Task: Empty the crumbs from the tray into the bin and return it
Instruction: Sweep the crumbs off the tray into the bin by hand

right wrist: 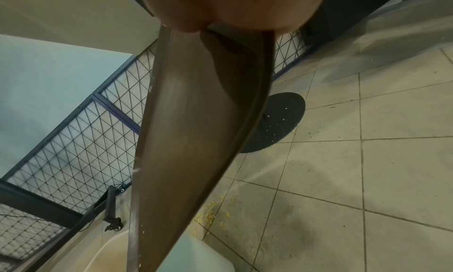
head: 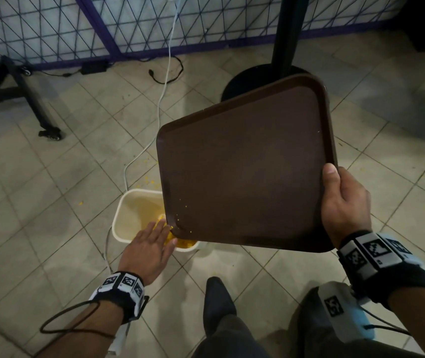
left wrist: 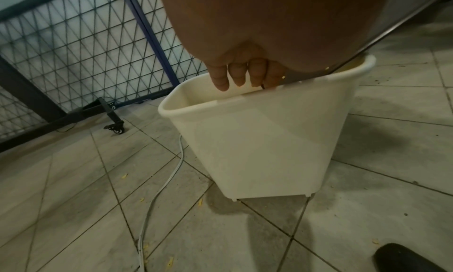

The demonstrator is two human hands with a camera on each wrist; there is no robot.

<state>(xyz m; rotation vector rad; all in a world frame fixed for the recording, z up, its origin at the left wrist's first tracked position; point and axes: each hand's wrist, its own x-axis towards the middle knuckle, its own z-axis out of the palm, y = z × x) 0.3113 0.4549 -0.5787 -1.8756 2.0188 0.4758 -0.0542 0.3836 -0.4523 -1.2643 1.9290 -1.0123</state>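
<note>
You are in the emptying step. Your right hand (head: 344,202) grips the right edge of the flat brown plastic tray (head: 245,166), thumb curled over the rim on top, and holds it tilted in the centre of the head view, its lower-left corner dipping over the cream plastic bin (head: 128,218) that stands on the pale tiled floor (head: 38,189) at lower centre. Your left hand (head: 148,250) reaches in from the lower left with fingers straight and together, fingertips at that low corner, apparently brushing the yellow crumbs (head: 181,243) over the bin's rim; it grips nothing.

The tray looks nearly clean: only a few specks cling near the low corner, and one near the upper right edge. A pile of crumbs already lies inside the bin, and some are scattered on the tiles beside it.

Next, I judge, you need one more sweep or a light shake with the corner kept over the opening, so nothing more lands on the floor. Then level the tray and carry it back; where it belongs is not in view.
</note>
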